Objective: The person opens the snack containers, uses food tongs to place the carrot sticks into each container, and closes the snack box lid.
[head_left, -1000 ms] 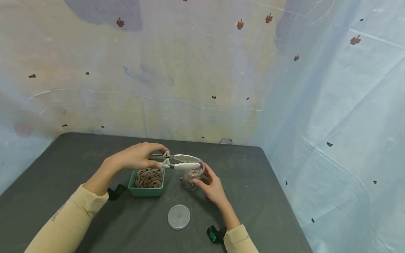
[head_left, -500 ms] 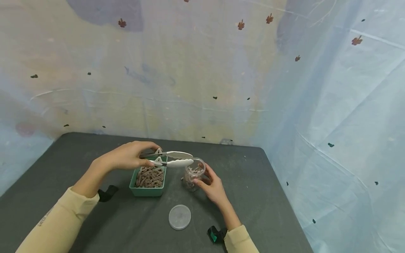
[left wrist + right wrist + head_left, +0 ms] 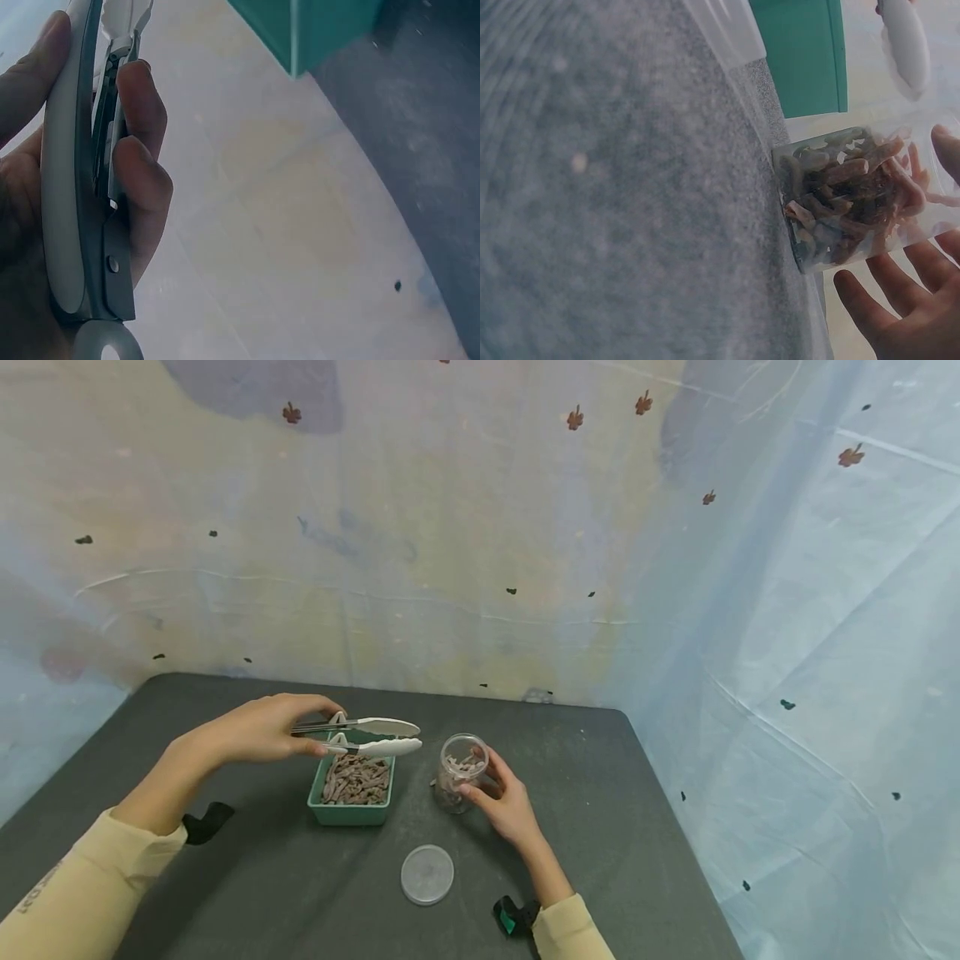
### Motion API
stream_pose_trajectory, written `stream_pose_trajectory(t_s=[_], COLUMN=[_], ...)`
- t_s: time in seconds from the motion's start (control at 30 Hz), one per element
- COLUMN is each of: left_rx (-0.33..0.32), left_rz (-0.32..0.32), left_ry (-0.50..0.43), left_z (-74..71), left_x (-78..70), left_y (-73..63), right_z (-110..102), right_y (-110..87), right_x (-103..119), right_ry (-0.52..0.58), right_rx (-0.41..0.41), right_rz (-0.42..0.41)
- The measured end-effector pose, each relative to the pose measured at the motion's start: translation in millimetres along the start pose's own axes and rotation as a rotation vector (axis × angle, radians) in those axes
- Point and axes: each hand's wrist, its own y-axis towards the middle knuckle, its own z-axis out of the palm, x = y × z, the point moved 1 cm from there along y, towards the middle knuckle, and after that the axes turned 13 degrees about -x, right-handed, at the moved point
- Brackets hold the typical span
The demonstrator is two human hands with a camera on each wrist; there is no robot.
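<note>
My left hand (image 3: 262, 728) grips kitchen tongs (image 3: 388, 747) with white scalloped tips, held above the back of a green box (image 3: 348, 816). The tips stand apart with nothing seen between them. In the left wrist view, thumb and fingers wrap the tongs' grey-and-white handle (image 3: 64, 172). Short brown stick-like pieces (image 3: 356, 779) fill much of the box. To its right, my right hand (image 3: 508, 806) holds a clear, lidless jar (image 3: 452, 793) upright on the table. Similar brown pieces (image 3: 847, 187) show through the jar's wall in the right wrist view.
A round translucent lid (image 3: 427, 875) lies on the dark table (image 3: 622, 860) in front of the jar. A small brown piece (image 3: 432, 782) sits just left of the jar. Patterned sheeting (image 3: 450, 527) hangs behind the table and along its right side.
My left hand has drawn the tongs leftward, from over the jar's mouth to above the green box. My right hand and the jar have stayed in place.
</note>
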Motion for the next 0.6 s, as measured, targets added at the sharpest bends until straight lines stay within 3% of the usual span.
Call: stream_pose_trajectory(t_s=[0.27,0.6], left_rx=[0.042,0.155], left_rz=[-0.020,-0.022], left_ry=[0.066,0.123], left_z=[-10.2,-10.4], left_x=[9.7,18.8], left_y=[-10.5,-7.7], right_z=[-1.7,-0.4], right_y=[0.8,0.4], right_x=[1.4,0.3], right_ry=[0.009,0.025], right_rx=[-0.001,0.001], right_rz=[-0.009,-0.004])
